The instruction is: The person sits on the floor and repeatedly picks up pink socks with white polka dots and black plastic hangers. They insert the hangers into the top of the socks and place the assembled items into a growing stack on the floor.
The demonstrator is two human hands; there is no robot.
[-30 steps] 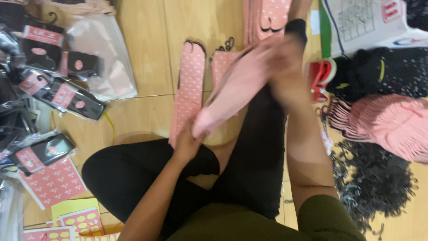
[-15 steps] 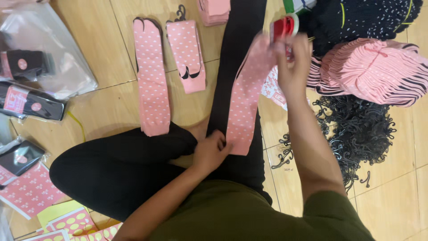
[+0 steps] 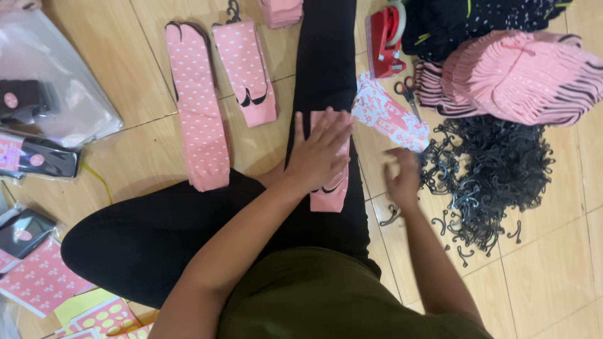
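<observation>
Left hand flat, fingers spread, pressing folded pink sock, right hand loosely curled, seemingly touching black hooks

This looks like a home packing spot for socks, worked from a tiled floor rather than a bench. At twelve o'clock lie flat pink dotted socks; at two o'clock a big stack of pink socks; at three o'clock a heap of small black hangers. A red tape dispenser and scissors sit at one o'clock, bagged socks at nine.
</observation>
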